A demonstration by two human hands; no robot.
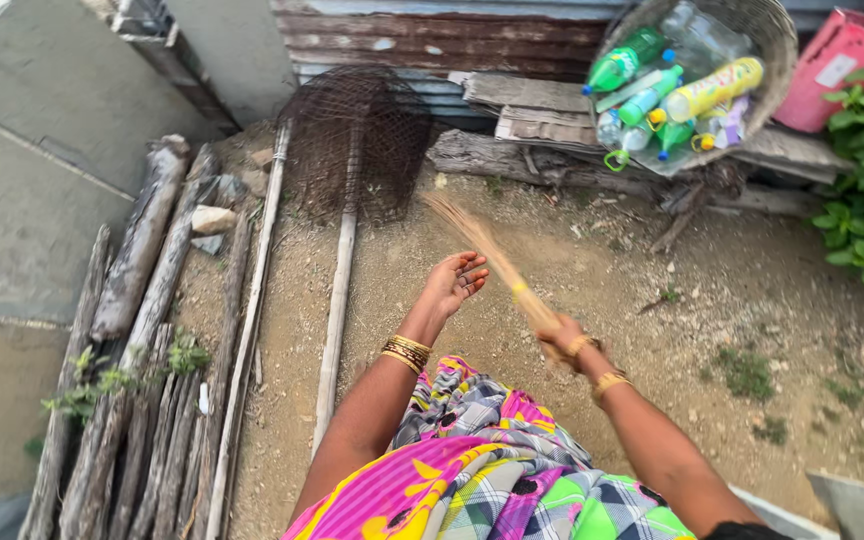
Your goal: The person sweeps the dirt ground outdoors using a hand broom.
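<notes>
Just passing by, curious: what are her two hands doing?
Left hand: open, palm up, holding nothing.
Right hand: closed around a straw broom.

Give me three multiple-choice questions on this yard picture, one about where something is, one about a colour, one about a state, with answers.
1. Where is the basket of bottles?
A. top right, on planks
B. bottom left, on the poles
C. in the lap

2. What colour are the bangles?
A. silver
B. gold
C. blue

3. How is the left hand?
A. shut on a stick
B. flat on the ground
C. open, holding nothing

Answers: 1 A, it rests tilted on the planks by the wall. 2 B, they show as gold bands at the wrist. 3 C, its fingers are spread in the air, while the right hand grips the broom.
</notes>
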